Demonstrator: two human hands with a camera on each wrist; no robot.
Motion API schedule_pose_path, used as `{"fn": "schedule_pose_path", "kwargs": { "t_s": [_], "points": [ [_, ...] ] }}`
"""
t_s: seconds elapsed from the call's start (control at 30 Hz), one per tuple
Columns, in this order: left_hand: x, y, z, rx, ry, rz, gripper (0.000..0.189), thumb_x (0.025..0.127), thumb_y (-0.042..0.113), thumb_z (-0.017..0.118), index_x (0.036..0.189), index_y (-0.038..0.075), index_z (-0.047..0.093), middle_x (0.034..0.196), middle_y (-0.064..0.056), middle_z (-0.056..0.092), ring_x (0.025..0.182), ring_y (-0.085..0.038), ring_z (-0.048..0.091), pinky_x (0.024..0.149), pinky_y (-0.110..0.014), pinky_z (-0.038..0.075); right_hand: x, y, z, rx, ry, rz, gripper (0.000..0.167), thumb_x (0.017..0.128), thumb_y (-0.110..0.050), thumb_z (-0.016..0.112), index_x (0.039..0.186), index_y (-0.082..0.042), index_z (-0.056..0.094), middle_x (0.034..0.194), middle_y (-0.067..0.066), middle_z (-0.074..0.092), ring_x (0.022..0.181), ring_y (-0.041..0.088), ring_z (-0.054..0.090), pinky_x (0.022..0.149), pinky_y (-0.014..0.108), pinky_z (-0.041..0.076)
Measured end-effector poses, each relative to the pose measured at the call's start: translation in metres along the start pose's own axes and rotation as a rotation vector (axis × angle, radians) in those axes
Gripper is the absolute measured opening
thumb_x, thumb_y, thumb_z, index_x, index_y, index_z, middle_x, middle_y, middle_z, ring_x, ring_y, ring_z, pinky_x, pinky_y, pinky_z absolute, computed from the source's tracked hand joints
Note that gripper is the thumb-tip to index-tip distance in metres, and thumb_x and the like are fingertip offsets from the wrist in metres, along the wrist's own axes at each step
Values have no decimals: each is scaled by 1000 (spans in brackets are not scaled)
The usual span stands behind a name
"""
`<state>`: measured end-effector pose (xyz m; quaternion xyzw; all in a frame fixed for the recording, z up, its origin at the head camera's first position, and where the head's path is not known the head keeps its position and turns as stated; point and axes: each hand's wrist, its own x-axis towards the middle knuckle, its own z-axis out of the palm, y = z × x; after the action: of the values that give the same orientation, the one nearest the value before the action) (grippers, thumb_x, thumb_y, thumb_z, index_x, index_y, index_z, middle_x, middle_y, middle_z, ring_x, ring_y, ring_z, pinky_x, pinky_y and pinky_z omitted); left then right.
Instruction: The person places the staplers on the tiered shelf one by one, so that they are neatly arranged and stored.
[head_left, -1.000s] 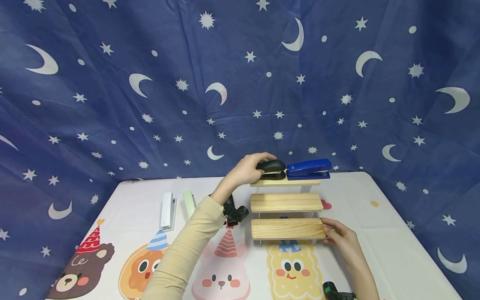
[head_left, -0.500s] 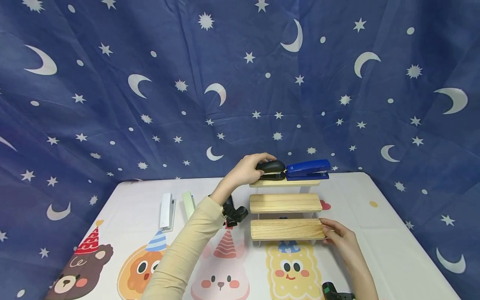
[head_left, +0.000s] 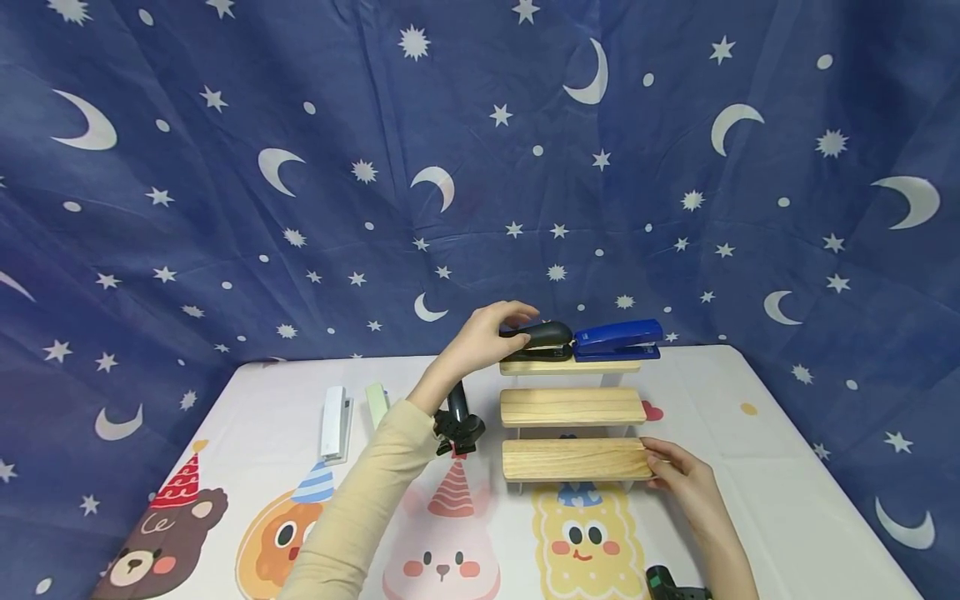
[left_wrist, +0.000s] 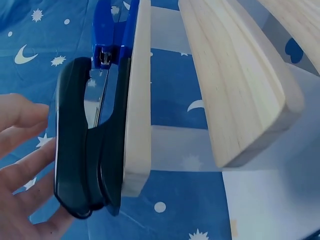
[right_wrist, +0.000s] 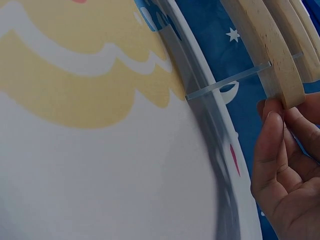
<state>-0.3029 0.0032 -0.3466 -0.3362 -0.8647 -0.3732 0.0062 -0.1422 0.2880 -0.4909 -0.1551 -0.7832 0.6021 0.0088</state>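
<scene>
A black stapler [head_left: 551, 335] lies on the top wooden board of a three-step display stand [head_left: 572, 407], end to end with a blue stapler [head_left: 618, 336]. My left hand [head_left: 487, 337] is at the black stapler's left end, fingers loosely bent. In the left wrist view, the fingers [left_wrist: 25, 172] of that hand are spread beside the stapler's upper part, not wrapped round it. With my right hand [head_left: 684, 473] I pinch the right end of the lowest board [head_left: 573, 459]; the right wrist view shows thumb and fingers [right_wrist: 270, 145] at its rounded corner.
A white stapler [head_left: 334, 423] and a pale green stapler [head_left: 377, 403] lie on the left of the table, the green one partly hidden by my left sleeve [head_left: 367, 508]. Clear supports [right_wrist: 227, 81] carry the boards. A starry blue curtain [head_left: 480, 167] hangs behind.
My left hand has loosened from the black stapler and drawn back slightly to the left. The staplers stay in place on the top board. My right hand keeps its pinch.
</scene>
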Motion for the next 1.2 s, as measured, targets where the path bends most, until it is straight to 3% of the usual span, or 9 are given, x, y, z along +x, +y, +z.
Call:
{"fn": "schedule_pose_path", "kwargs": {
  "t_s": [0.2, 0.43, 0.67, 0.9, 1.2],
  "points": [
    [-11, -2, -5, -4, 75, -21, 34, 90, 17, 62, 124, 15, 62, 120, -7, 65, 111, -23, 61, 91, -40, 50, 0, 0, 0, -9, -1, 7, 42, 97, -13, 51, 135, 4, 49, 131, 15, 56, 84, -3, 59, 74, 22, 54],
    [-27, -14, -13, -33, 172, -40, 31, 91, 16, 61, 122, 16, 64, 116, -7, 65, 107, -24, 61, 90, -46, 50, 1, 0, 0, -4, -6, 12, 42, 98, -15, 51, 136, 3, 49, 128, 12, 58, 84, -2, 59, 74, 22, 54],
    [-49, -31, -23, -25, 229, -77, 30, 92, 15, 61, 121, 15, 64, 118, -5, 65, 105, -21, 61, 88, -39, 51, -1, 0, -1, 1, -10, 13, 44, 97, -17, 53, 136, 3, 49, 118, 0, 62, 85, -3, 59, 75, 22, 54],
    [-72, -53, -32, 6, 273, -140, 30, 91, 13, 61, 121, 12, 64, 119, -7, 65, 104, -23, 62, 87, -42, 52, -2, 0, -1, 9, -5, -12, 44, 97, -16, 53, 135, 5, 49, 105, -18, 61, 84, -4, 59, 73, 21, 54],
    [-108, -78, -46, 41, 318, -201, 30, 90, 9, 62, 120, 7, 64, 114, -13, 66, 102, -28, 63, 84, -45, 52, -2, 0, -1, 14, -11, -20, 44, 98, -17, 52, 135, 6, 48, 93, -27, 60, 83, -4, 60, 72, 21, 54]
  ]
}}
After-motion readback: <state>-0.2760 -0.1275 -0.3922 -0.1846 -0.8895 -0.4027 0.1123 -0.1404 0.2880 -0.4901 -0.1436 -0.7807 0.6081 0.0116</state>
